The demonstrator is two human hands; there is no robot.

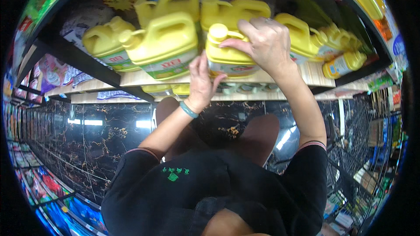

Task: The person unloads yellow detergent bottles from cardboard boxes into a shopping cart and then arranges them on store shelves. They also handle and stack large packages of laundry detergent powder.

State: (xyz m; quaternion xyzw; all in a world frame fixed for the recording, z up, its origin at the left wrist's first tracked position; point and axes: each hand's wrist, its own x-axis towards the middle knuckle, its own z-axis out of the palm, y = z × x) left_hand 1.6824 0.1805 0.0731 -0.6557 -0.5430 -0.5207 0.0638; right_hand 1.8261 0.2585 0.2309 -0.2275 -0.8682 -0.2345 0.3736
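Yellow plastic detergent jugs stand in rows on a wooden shelf point(131, 80). My right hand point(264, 40) is closed around the handle of a yellow jug point(229, 55) near the shelf's middle, its thumb lying behind the round cap. My left hand point(201, 78), with a bangle on the wrist, is at that jug's lower left side, fingers up and thumb apart; whether it touches the jug I cannot tell. Just left of it stands a larger yellow jug point(164, 47) with a green and white label. Another jug point(297, 39) is on the right, partly behind my forearm.
A small yellow bottle point(344, 65) leans at the shelf's right end. Black uprights point(98, 62) frame the bay. Below are a lower shelf with more goods and a dark marbled floor point(98, 131). A wire cart point(351, 144) is on the right, and packaged goods point(49, 183) are at lower left.
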